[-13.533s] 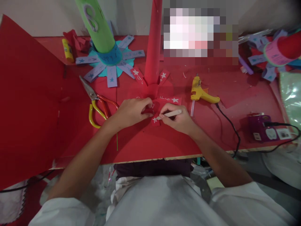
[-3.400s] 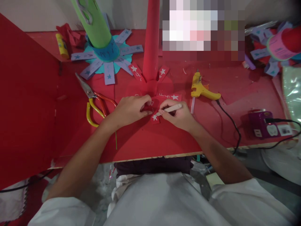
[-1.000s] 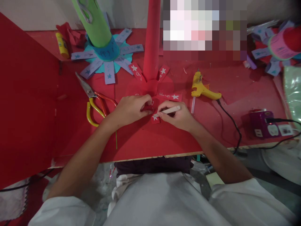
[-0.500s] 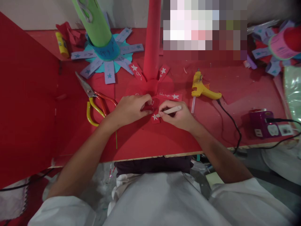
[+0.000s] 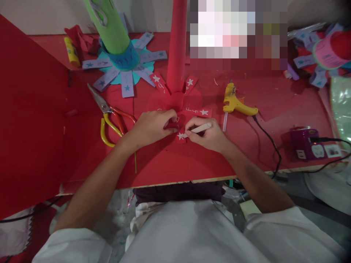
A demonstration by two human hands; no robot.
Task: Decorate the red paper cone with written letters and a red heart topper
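My right hand point(image 5: 206, 134) is closed around a white pen point(image 5: 202, 128), its tip at a white star near the end of a red paper strip point(image 5: 181, 140). Beside it, my left hand point(image 5: 157, 125) has curled fingers, with thumb and forefinger at the same strip, holding it against the table. The strip belongs to a red paper craft with a tall red tube point(image 5: 177, 47) standing at its centre. Other strips with white stars and letters spread from the tube's foot, among them a right-hand strip point(image 5: 197, 111). My left hand covers part of the craft's left side.
Scissors point(image 5: 105, 109) lie beside my left forearm. A yellow glue gun point(image 5: 237, 102) rests at right, its cord running past a purple box point(image 5: 305, 144). Behind stand a green tube point(image 5: 112, 33) on a blue base, a glue stick point(image 5: 71, 52) and a pink ring craft point(image 5: 326, 51).
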